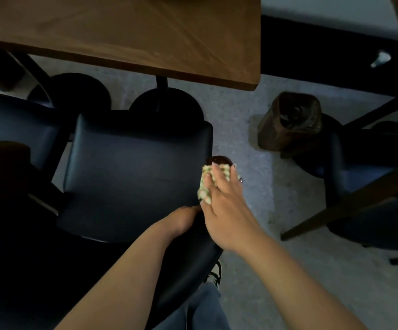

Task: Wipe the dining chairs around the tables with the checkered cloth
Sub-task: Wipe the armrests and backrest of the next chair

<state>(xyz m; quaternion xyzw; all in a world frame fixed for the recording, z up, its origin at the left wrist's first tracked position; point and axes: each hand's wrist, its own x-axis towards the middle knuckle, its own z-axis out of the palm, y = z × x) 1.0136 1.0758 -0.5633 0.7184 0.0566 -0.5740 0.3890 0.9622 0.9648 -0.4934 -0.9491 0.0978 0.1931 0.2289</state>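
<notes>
A dark blue padded dining chair (131,172) stands below me, its seat facing the wooden table (126,32). My right hand (226,206) presses a green-and-white checkered cloth (208,182) against the chair's right armrest, whose dark wooden tip (218,160) pokes out beyond the cloth. My left hand (183,221) grips the chair's right rear edge, right beside my right hand, fingers curled over the backrest.
A second blue chair (14,125) stands to the left, a third (369,186) with wooden arms to the right. A brown waste bin (290,122) stands on the grey floor between chairs. Round black table bases (167,103) sit under the table. My shoe (214,273) shows below.
</notes>
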